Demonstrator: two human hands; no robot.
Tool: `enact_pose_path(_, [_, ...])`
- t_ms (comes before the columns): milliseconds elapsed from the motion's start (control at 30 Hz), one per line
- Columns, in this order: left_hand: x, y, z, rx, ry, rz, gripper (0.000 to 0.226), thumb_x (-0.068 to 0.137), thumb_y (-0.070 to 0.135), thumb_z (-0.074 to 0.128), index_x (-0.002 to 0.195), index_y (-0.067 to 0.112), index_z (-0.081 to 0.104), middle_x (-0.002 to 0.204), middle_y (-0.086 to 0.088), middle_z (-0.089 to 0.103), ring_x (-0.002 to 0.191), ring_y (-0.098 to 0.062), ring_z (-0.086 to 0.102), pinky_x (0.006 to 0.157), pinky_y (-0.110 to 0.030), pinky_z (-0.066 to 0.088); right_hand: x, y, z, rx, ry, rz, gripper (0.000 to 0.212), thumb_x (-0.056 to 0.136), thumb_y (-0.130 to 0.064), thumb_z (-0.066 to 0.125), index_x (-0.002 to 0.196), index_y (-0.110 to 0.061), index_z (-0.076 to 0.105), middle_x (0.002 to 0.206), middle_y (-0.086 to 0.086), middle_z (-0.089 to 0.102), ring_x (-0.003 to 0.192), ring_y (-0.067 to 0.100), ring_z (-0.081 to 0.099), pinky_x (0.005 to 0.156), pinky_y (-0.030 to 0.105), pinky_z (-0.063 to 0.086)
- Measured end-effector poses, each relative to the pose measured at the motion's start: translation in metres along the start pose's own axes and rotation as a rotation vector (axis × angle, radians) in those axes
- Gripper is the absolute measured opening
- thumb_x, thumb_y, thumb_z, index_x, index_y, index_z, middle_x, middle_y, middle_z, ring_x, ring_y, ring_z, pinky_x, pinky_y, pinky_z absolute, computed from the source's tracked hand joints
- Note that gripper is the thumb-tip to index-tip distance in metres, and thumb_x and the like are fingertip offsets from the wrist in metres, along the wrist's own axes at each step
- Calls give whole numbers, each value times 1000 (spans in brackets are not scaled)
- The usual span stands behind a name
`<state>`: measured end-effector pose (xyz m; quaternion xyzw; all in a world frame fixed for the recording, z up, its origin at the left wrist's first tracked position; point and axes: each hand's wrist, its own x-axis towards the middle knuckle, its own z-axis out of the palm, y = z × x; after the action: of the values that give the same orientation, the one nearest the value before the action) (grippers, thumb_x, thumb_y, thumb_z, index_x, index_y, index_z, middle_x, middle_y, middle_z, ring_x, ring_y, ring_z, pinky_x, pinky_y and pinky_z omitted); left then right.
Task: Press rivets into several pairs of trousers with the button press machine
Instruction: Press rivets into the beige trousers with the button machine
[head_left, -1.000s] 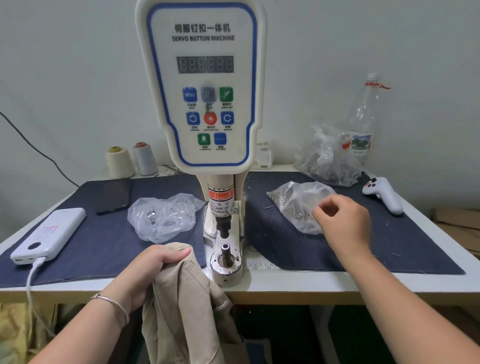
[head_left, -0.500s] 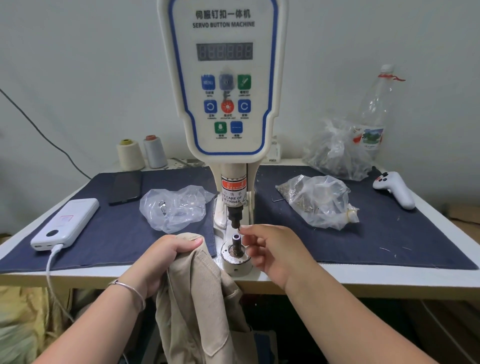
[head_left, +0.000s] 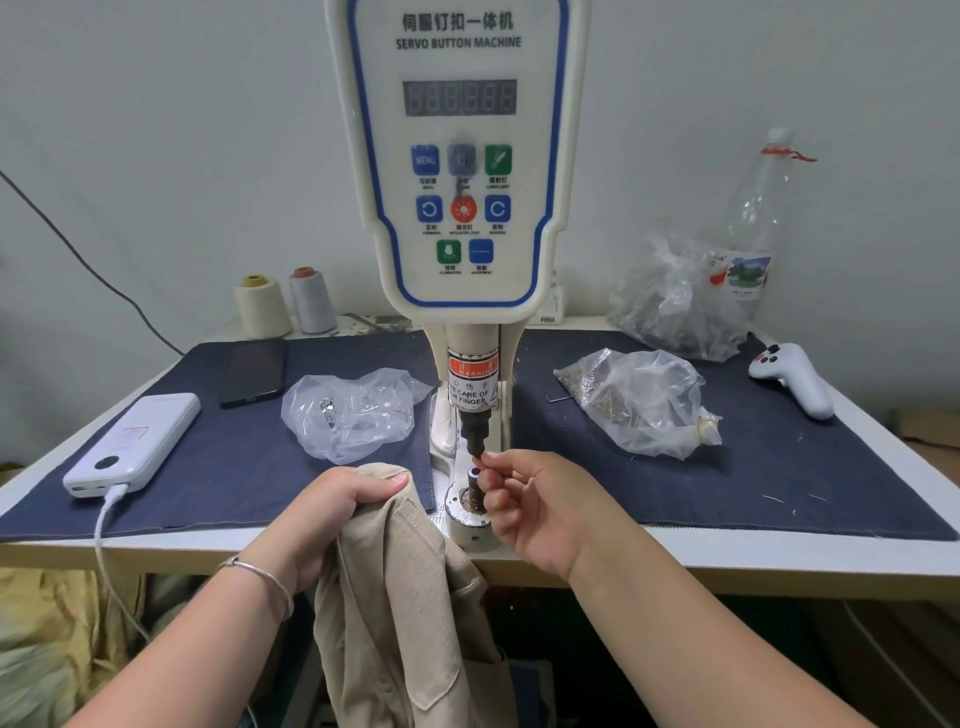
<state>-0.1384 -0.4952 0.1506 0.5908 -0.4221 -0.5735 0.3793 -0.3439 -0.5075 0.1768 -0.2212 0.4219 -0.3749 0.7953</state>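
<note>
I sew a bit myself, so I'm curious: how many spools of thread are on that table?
2. A cream spool and a grey spool stand side by side at the table's back edge, left of the machine. More could be hidden behind the machine.

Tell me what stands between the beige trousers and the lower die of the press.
The right hand does: its fingers pinch at the gap between the upper punch and the lower die. The left hand grips the beige trousers just left of the die.
</note>
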Motion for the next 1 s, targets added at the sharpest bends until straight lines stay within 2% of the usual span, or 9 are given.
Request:
enact_pose_path(533, [-1, 1, 0, -4, 7, -5, 38, 91, 19, 65, 53, 16, 64, 65, -6, 62, 57, -18, 59, 62, -29, 43, -7, -3, 3, -37, 53, -46, 10, 89, -2, 58, 84, 1, 66, 56, 5, 64, 38, 6, 43, 35, 13, 29])
enact_pose_path(800, [1, -1, 1, -5, 9, -2, 40, 91, 18, 64, 51, 16, 63, 63, -5, 61, 55, -17, 59, 57, -26, 44, -8, 1, 4, 14, 46, -77, 10, 86, 1, 57, 91, 3, 65, 58, 5, 61, 41, 6, 42, 36, 14, 29])
enact_pose_path(1000, [1, 0, 0, 6, 16, 3, 39, 91, 19, 65, 53, 16, 66, 66, -7, 64, 60, -20, 61, 64, -29, 45, -14, 1, 8, 46, 78, -105, 12, 83, 2, 54, 91, 5, 63, 59, 7, 61, 43, 8, 41, 37, 15, 29])
